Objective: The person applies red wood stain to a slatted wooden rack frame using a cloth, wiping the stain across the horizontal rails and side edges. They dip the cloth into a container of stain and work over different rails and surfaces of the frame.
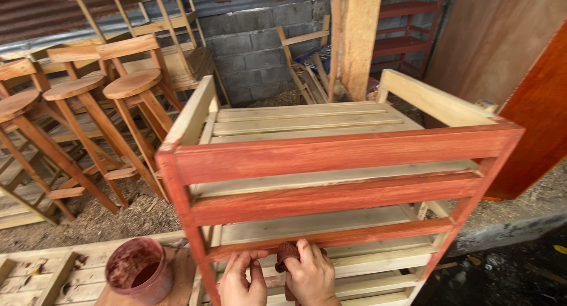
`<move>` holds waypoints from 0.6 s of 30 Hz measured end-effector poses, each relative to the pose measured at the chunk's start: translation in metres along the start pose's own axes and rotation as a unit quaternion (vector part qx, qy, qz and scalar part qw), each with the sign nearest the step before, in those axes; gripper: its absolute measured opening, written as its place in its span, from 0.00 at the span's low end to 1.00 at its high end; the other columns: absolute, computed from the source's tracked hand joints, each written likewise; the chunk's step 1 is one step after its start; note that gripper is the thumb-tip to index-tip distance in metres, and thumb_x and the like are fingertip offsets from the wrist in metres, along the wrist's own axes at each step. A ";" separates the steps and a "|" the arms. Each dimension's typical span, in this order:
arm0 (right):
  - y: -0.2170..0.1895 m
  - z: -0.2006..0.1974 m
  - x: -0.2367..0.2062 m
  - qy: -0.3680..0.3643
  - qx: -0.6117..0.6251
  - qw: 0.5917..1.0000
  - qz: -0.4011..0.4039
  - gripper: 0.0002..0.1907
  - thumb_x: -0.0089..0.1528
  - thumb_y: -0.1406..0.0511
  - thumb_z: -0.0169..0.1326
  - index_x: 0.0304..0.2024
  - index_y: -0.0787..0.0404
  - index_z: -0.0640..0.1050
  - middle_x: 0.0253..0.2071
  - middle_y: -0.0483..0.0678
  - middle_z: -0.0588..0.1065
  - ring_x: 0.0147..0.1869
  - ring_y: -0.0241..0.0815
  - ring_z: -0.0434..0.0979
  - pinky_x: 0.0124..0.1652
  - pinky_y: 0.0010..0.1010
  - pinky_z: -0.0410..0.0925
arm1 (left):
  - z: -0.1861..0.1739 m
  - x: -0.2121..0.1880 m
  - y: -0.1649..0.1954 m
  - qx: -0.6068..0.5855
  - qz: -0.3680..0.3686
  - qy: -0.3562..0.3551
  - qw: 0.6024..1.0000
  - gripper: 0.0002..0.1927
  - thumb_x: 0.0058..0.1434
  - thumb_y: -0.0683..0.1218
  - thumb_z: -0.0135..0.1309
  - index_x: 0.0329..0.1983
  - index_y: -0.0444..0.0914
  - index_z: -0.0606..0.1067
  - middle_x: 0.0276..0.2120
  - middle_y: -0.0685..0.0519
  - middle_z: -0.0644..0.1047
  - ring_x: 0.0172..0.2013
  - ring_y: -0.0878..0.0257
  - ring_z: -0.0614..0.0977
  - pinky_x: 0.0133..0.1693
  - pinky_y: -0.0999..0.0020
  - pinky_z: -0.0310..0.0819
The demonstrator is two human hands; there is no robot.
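Note:
A wooden slatted rack [331,158] stands in front of me, its near rails and posts stained red, its far slats bare pale wood. My right hand [311,276] presses a dark red stained rag [287,251] against the lowest red rail. My left hand [242,277] rests just beside it on the same rail, fingers curled, holding nothing that I can see. A round tub of red stain [139,269] sits low to the left on a board.
Several unstained round wooden stools [88,90] stand at the left. A wooden post [354,40] rises behind the rack, with a red shelf unit [407,28] and block wall beyond. A red-brown panel [537,117] leans at the right. Sawdust covers the floor.

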State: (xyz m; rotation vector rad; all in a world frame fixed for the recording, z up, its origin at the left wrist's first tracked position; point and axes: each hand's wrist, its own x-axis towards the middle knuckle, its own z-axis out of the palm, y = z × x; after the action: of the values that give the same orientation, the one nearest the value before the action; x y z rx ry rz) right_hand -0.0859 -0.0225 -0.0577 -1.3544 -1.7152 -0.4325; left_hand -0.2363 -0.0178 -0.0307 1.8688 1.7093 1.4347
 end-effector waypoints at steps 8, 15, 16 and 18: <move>0.073 -0.029 -0.020 0.023 -0.009 1.000 0.009 0.09 0.37 0.69 0.62 0.20 0.56 0.77 0.42 0.55 0.74 0.37 0.53 0.79 0.29 0.41 0.73 | 0.047 -0.005 0.048 -0.071 -0.090 -0.100 0.988 0.12 0.58 0.35 0.51 0.34 0.40 0.84 0.34 0.53 0.84 0.38 0.62 0.86 0.41 0.67 0.80; 0.139 -0.056 -0.038 0.038 -0.035 0.998 0.044 0.12 0.32 0.68 0.63 0.19 0.57 0.76 0.43 0.55 0.74 0.37 0.53 0.79 0.28 0.40 0.73 | 0.076 -0.008 0.096 -0.052 -0.133 -0.151 0.978 0.11 0.60 0.38 0.52 0.39 0.41 0.83 0.34 0.54 0.84 0.32 0.64 0.87 0.28 0.66 0.78; 0.149 -0.058 -0.040 0.040 -0.043 0.997 0.052 0.12 0.32 0.68 0.63 0.19 0.57 0.76 0.42 0.54 0.74 0.37 0.53 0.79 0.28 0.40 0.73 | 0.078 -0.008 0.101 -0.047 -0.135 -0.156 0.977 0.10 0.60 0.38 0.53 0.39 0.41 0.83 0.35 0.54 0.83 0.32 0.65 0.87 0.26 0.67 0.78; 0.169 -0.064 -0.045 0.041 -0.062 0.995 0.071 0.12 0.33 0.69 0.63 0.19 0.57 0.76 0.42 0.53 0.74 0.37 0.52 0.80 0.28 0.39 0.73 | 0.085 -0.007 0.111 -0.038 -0.138 -0.166 0.976 0.10 0.60 0.39 0.53 0.40 0.42 0.83 0.35 0.55 0.83 0.32 0.66 0.86 0.24 0.68 0.78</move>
State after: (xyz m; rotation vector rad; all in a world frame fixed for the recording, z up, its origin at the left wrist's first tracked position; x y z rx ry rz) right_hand 0.0950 -0.0380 -0.0988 -1.5150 -1.5347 -0.5128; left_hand -0.1007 -0.0201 0.0036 1.6425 1.6439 1.0029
